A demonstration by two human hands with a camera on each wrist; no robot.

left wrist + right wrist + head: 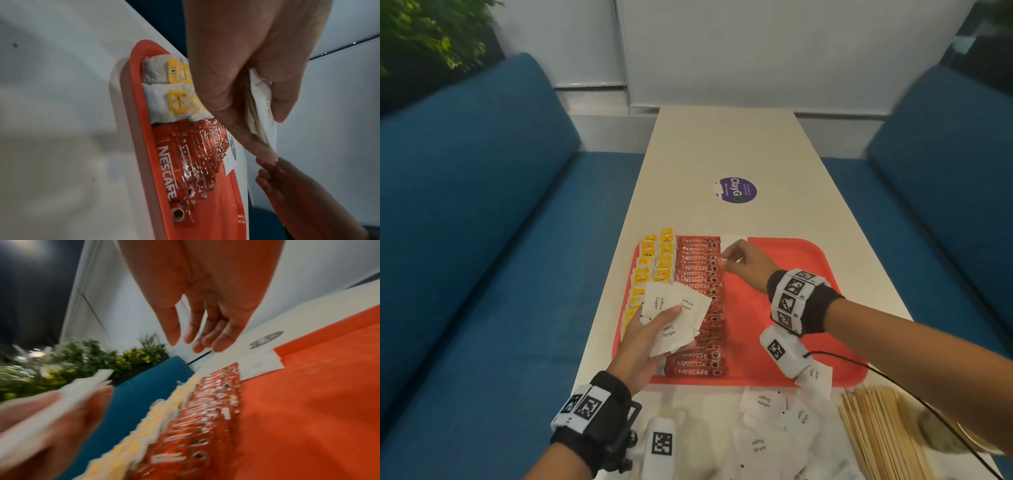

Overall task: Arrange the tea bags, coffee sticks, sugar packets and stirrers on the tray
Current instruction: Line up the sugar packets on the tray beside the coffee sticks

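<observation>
You were laying the sugar row: your left hand (650, 337) gripped a sugar stack (677, 317) above the coffee sticks (700, 301); your right hand (744, 262), fingers apparently loose, hovered by one packet (260, 367) at the tray's (791, 291) far edge. Next, place another alongside.

We see a red tray (784, 308) holding yellow tea bags (650, 270) beside overlapped red coffee sticks (700, 308), white sugar packets (767, 431) loose near us, wooden stirrers (876, 435) bundled rightward.
</observation>
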